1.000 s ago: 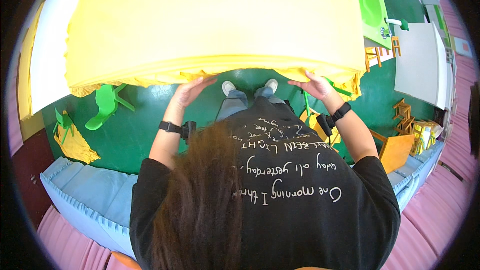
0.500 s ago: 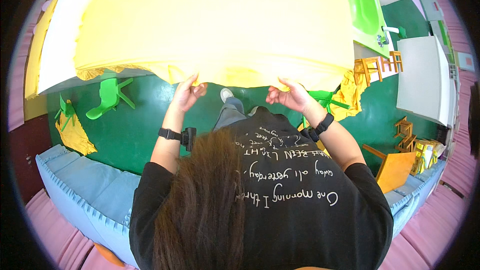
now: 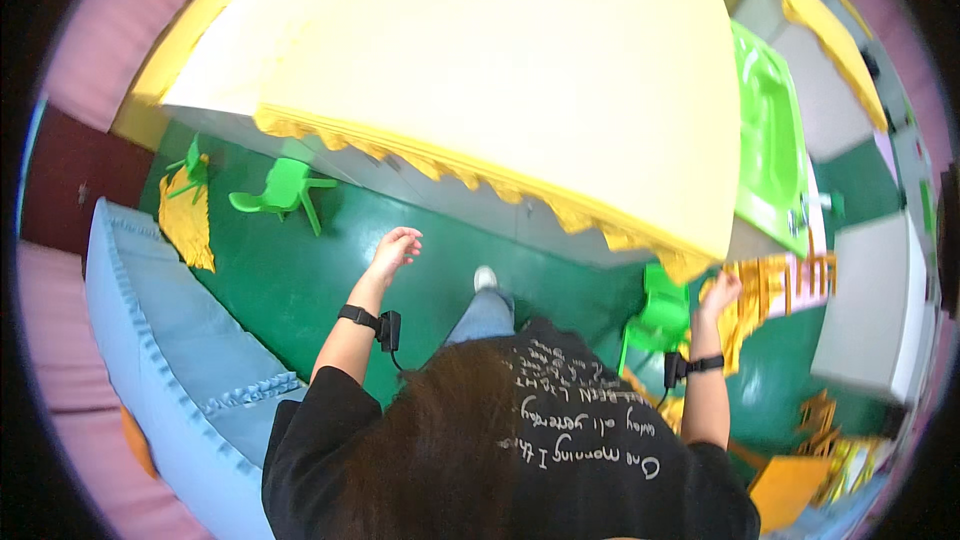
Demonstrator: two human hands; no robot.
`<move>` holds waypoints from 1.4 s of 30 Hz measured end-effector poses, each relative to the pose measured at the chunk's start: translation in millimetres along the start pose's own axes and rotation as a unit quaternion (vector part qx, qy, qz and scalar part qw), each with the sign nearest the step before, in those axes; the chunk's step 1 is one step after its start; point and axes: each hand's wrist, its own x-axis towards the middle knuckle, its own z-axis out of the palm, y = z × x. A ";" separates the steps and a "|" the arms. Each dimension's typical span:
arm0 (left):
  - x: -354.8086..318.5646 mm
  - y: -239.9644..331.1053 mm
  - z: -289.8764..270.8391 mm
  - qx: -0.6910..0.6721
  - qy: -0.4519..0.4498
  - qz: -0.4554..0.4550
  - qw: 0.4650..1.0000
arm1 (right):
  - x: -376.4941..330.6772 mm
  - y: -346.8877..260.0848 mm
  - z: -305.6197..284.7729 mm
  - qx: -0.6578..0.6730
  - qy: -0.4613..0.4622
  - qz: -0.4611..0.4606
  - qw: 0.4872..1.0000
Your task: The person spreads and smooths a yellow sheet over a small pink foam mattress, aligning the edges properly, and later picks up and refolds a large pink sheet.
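A pale yellow cloth (image 3: 510, 80) with a gathered edge lies over a long table. My left hand (image 3: 399, 248) is in front of the table, below the cloth's near edge and apart from it. Its fingers are loosely bent and apart, with nothing in them. My right hand (image 3: 722, 292) is just right of the cloth's near right corner (image 3: 688, 266). Its fingers look curled and slightly blurred; whether they touch the cloth cannot be made out. Each wrist wears a black strap with a small device.
A green sink basin (image 3: 772, 130) adjoins the table's right end. Green chairs (image 3: 283, 186) stand on the floor. Small wooden chairs (image 3: 775, 280) and a white cabinet (image 3: 868, 305) are to the right. A blue padded sofa (image 3: 190, 325) lies left behind me; yellow fabric (image 3: 186, 220) is near it.
Both hands were gripping the cloth's near edge; my left hand has let go. My right hand has moved right toward the corner. The cloth's edge now hangs along the table, and the view has turned.
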 end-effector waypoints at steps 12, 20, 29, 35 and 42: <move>56.1 67.1 -113.8 -0.137 0.249 0.145 0.948 | -6.6 -81.1 81.5 -0.228 -0.074 0.028 0.970; 142.8 109.3 -215.9 -0.129 0.344 0.086 0.926 | -1.1 -117.7 106.7 -0.342 -0.047 0.142 0.928; 182.1 144.9 -238.7 0.033 0.445 0.057 0.893 | -4.1 -125.6 108.2 -0.385 -0.047 0.088 0.918; 186.3 163.1 -238.3 0.189 0.553 0.096 0.806 | -9.6 -139.7 138.9 -0.438 -0.048 0.077 0.894; 201.9 185.4 -274.9 0.473 0.422 0.214 0.743 | -8.9 -154.5 193.3 -0.385 -0.037 -0.028 0.922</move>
